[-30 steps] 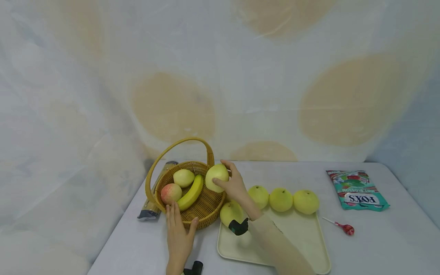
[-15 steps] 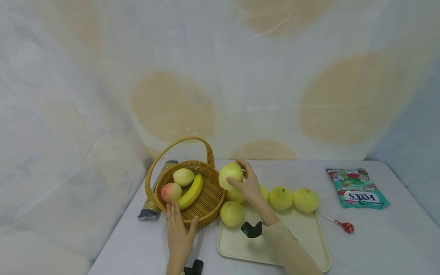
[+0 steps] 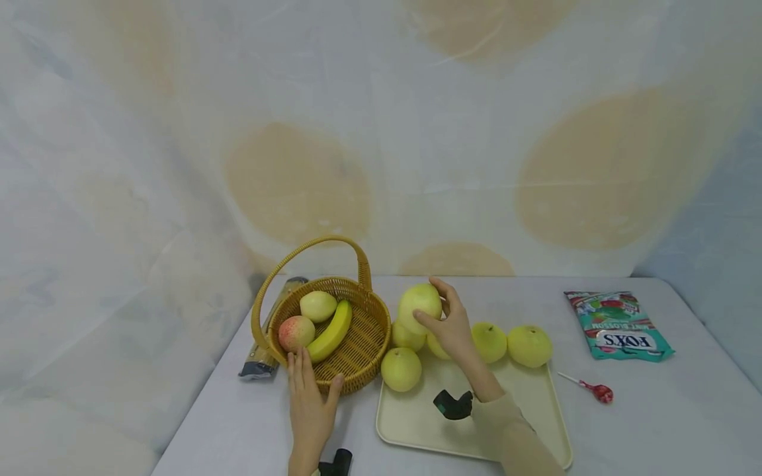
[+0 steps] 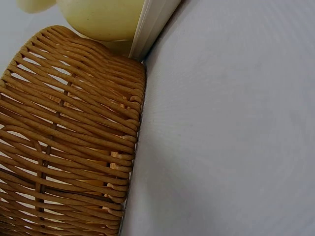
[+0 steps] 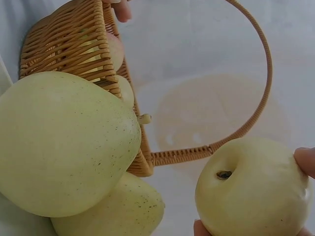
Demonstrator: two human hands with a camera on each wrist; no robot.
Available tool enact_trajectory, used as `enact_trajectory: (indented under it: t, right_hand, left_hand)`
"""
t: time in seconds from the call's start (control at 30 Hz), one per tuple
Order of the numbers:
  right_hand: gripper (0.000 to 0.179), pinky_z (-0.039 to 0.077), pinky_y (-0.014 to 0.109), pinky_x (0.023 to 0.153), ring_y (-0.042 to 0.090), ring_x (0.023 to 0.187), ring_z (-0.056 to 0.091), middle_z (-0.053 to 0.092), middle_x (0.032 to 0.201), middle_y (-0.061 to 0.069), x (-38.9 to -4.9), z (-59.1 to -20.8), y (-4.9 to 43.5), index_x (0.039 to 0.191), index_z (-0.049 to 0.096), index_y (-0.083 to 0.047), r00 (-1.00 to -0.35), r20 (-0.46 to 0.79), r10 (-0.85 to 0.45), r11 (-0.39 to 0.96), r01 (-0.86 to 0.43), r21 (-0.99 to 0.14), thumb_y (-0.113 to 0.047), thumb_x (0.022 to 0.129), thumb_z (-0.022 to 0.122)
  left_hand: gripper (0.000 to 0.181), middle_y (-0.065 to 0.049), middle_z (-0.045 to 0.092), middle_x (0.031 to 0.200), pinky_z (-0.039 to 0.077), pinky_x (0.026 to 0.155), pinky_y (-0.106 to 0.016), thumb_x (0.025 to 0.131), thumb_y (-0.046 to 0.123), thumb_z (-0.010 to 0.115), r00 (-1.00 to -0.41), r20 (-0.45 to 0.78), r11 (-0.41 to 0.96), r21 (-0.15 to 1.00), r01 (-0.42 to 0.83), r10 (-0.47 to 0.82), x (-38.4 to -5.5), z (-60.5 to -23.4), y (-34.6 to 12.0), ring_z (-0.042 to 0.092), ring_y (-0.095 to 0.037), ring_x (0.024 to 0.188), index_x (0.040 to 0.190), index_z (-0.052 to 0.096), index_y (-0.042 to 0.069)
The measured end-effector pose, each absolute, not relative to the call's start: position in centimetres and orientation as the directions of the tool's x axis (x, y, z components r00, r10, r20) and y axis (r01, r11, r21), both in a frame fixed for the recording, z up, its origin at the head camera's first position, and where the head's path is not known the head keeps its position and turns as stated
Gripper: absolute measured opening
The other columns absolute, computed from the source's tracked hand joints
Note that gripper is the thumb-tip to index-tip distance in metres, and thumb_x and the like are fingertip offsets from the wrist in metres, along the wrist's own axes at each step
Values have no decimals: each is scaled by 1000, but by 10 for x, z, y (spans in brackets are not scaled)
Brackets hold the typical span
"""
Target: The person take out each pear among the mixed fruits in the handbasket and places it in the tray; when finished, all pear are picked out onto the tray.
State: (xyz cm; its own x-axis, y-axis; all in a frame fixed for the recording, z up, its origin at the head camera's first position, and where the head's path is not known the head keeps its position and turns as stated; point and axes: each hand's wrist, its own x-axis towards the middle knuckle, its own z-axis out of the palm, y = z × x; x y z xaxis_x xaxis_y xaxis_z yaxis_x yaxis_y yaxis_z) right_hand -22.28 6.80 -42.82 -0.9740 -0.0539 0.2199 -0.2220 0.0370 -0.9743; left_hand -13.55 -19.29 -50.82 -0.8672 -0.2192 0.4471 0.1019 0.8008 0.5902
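My right hand (image 3: 455, 327) grips a pale yellow-green pear (image 3: 419, 309) between thumb and fingers, raised above the tray's back left corner. In the right wrist view that pear (image 5: 253, 189) shows a dimple with a dark spot, and fingertips at its sides. My left hand (image 3: 311, 410) rests with straight fingers on the near rim of a wicker basket (image 3: 363, 350). Inside the basket are a banana (image 3: 331, 334), a reddish peach (image 3: 296, 334) and a pale yellow-green fruit (image 3: 318, 307). Several more pears (image 3: 401, 370) sit along the tray's left and back edges.
The cream tray (image 3: 440, 433) lies right of the basket, close beside it. A lollipop (image 3: 597, 392) and a teal Fox's candy bag (image 3: 622, 327) lie farther right. A dark-ended long package (image 3: 260, 367) is partly hidden behind the basket, whose tall handle (image 3: 333, 239) arches upward.
My right hand has moved right with the pear, from over the basket's right rim to above the tray's back left corner. The left hand stays on the basket.
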Motion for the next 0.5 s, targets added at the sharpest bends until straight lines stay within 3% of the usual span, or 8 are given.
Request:
enact_trajectory:
  t: [0.27, 0.5]
  right_hand:
    - [69, 43, 47, 105, 36, 134, 44, 34, 151, 16, -219, -432, 73, 148, 34, -10, -977, 204, -56, 34, -206, -978, -8, 88, 69]
    - [69, 40, 48, 108, 34, 138, 41, 36, 150, 14, -215, -434, 77, 147, 35, -11, -981, 190, -28, 35, -191, -981, -6, 87, 69]
  left_hand:
    - [85, -24, 22, 158, 20, 114, -63, 90, 32, 67, -868, 446, 802, 589, 101, -219, -135, -507, -193, 10, -42, 149, 152, 21, -4]
    - [85, -24, 22, 158, 20, 113, -63, 90, 33, 67, -868, 447, 798, 593, 105, -217, -135, -508, -193, 10, -43, 149, 152, 21, -4]
